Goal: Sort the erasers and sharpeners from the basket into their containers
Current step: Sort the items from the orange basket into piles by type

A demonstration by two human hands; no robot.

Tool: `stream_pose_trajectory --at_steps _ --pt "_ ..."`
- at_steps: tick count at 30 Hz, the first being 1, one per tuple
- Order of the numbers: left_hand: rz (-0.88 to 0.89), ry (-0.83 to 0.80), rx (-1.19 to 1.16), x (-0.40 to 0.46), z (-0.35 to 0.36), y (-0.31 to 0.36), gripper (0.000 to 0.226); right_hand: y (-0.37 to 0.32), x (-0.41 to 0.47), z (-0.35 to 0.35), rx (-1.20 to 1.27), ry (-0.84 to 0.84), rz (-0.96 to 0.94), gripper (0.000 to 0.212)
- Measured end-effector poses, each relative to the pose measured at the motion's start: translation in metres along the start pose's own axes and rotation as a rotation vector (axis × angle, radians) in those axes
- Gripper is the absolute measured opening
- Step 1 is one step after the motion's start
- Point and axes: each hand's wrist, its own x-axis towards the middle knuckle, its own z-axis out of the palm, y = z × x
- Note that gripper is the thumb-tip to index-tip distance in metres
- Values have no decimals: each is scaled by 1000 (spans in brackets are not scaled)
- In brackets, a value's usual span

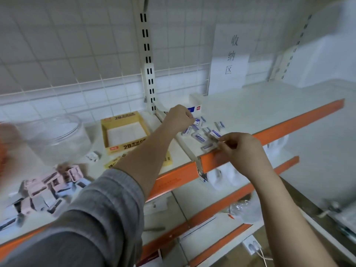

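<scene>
Wall: white wire grid panel (77, 54) over pale tiles.
Shelf (269, 105): white boards, orange front edges.
Upright (147, 54): slotted white metal.

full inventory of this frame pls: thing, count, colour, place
erasers: a dozen or so, white with blue sleeves, loose on shelf right of divider
sharpeners: a pile, pink and blue, shelf front left
yellow box: 1, open, shelf centre
clear tub: 1, transparent, left of yellow box
white box: 1, shelf rear, behind erasers
paper sign: 1, white, on back grid
left hand: pinching an eraser
right hand: pinching an eraser at shelf edge
</scene>
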Motion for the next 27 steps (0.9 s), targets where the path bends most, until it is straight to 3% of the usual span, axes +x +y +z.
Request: stream_pose_trajectory --at_steps 6,12,21,27 --pt "-42 101 -22 -17 -32 -3 16 -9 0 2 -30 -3 -75 15" --pt "-140 291 23 -101 -128 -31 9 -51 0 14 22 -65 -242 21" --pt "-330 556 146 -242 -248 -135 10 -194 -38 103 107 -243 -489 40" --pt "-373 574 295 -302 -330 -224 13 -301 -77 188 113 -229 -581 38"
